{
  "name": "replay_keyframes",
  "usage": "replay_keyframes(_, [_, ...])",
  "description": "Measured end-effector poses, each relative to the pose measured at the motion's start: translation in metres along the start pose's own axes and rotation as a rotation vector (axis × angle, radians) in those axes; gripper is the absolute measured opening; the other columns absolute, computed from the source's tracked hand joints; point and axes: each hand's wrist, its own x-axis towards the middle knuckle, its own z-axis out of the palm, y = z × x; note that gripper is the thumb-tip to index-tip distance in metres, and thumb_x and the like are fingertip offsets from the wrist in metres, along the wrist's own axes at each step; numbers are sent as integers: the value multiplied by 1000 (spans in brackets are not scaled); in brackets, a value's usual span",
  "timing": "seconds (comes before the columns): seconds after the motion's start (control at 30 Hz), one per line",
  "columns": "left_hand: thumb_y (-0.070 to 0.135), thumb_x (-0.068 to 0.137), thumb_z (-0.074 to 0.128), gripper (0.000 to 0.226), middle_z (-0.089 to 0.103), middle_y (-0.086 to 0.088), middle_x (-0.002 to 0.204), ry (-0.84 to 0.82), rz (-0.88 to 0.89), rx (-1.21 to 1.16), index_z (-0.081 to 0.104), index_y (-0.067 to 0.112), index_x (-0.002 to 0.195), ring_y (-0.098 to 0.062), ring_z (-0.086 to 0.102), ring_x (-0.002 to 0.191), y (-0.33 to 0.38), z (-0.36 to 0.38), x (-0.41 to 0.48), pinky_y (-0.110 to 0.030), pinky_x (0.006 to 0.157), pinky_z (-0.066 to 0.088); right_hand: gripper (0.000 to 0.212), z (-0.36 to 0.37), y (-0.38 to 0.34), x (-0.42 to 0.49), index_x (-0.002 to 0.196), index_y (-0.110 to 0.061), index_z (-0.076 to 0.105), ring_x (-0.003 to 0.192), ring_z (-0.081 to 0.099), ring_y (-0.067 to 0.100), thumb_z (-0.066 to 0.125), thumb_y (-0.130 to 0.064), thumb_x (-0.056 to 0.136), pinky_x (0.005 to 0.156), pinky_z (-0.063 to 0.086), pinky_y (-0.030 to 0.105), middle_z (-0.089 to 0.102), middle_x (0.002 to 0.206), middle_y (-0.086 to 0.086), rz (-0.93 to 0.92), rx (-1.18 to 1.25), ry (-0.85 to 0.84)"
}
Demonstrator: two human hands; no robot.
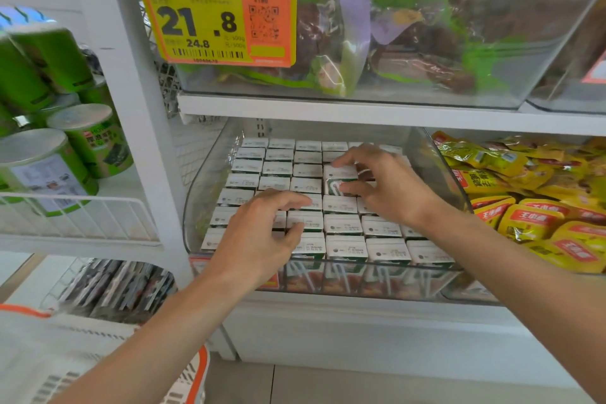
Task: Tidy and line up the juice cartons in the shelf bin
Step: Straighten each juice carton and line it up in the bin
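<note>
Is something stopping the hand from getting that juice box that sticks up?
Nothing visible does. The right hand pinches the raised carton directly; other cartons only sit packed around it. The left hand touches some nearer the front.

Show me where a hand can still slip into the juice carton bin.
Headroom between the juice cartons and the shelf above lets a hand pass. A thin gap seems to run along the bin's left wall. The cartons themselves are packed edge to edge.

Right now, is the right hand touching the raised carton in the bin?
Touching. In the head view the right hand pinches the raised carton across its top, lifted above its row in the bin.
</note>
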Motion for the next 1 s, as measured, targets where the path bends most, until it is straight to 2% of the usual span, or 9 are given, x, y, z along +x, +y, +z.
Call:
replay_keyframes(0.03, [15, 96, 71, 36, 66, 21, 123, 0, -2, -6, 70, 33, 128, 13, 55, 113, -1, 0, 0, 3, 92, 35, 32, 2, 1, -1, 129, -22, 70, 118, 62, 18, 74, -13, 99, 94, 47, 14, 68, 127, -4, -22, -53, -28])
replay_keyframes(0.13, [15, 96, 71, 36, 66, 22, 123, 3, -4, -22, 71, 33, 127, 17, 51, 115, -2, 0, 0, 1, 93, 36, 24, 4, 5, -2, 126, -15, 75, 128, 53, 25, 64, -13, 104, 105, 40, 25, 67, 128, 3, -55, -127, -90])
replay_keyframes(0.2, [15, 96, 71, 35, 66, 22, 123, 11, -9, -35, 71, 33, 126, 16, 53, 115, -2, 0, 0, -3, 95, 39, 23, 2, 4, 0, 124, -17, 77, 131, 47, 23, 63, -21, 106, 109, 33, 24, 59, 131, 2, -38, -135, -108])
replay_keyframes(0.3, [12, 96, 71, 33, 68, 20, 120, 37, -22, -58, 73, 31, 123, 11, 56, 113, 0, -1, 0, -15, 100, 46, 25, 2, -4, 8, 119, -23, 79, 128, 50, 21, 68, -37, 102, 111, 37, 31, 59, 128, -1, -35, -145, -81])
replay_keyframes(0.47, [10, 96, 70, 30, 71, 20, 113, 84, -70, -37, 74, 30, 118, 9, 59, 105, 0, -4, 0, -11, 92, 46, 22, 20, -27, 29, 118, -23, 77, 118, 59, 20, 71, -34, 100, 103, 48, 39, 70, 119, -3, -81, -135, -96])
replay_keyframes(0.57, [8, 96, 70, 29, 73, 18, 110, 108, -92, -40, 76, 28, 116, 4, 62, 103, -2, -7, -1, -17, 94, 49, 20, 17, -30, 43, 116, -22, 76, 111, 60, 19, 71, -33, 100, 96, 49, 34, 71, 113, -6, -75, -164, -197])
replay_keyframes(0.67, [6, 95, 69, 29, 73, 16, 109, 113, -97, -53, 76, 27, 115, 4, 62, 103, -3, -9, -1, -10, 90, 47, 24, 12, -33, 55, 119, -23, 73, 104, 54, 15, 74, -36, 98, 85, 42, 28, 66, 108, -9, -90, -268, -295])
replay_keyframes(0.73, [7, 95, 70, 30, 73, 17, 110, 111, -102, -60, 76, 27, 115, 5, 61, 104, -4, -9, -2, -9, 90, 47, 29, 9, -36, 60, 121, -23, 71, 103, 52, 15, 75, -38, 97, 88, 47, 32, 68, 109, -6, -100, -327, -335])
replay_keyframes(1.0, [8, 96, 69, 31, 72, 20, 110, 110, -119, -92, 75, 29, 117, 6, 61, 106, -3, -11, -1, -25, 98, 52, 31, 13, -34, 59, 123, -18, 70, 101, 53, 16, 75, -35, 98, 85, 45, 29, 68, 115, 0, -119, -365, -344])
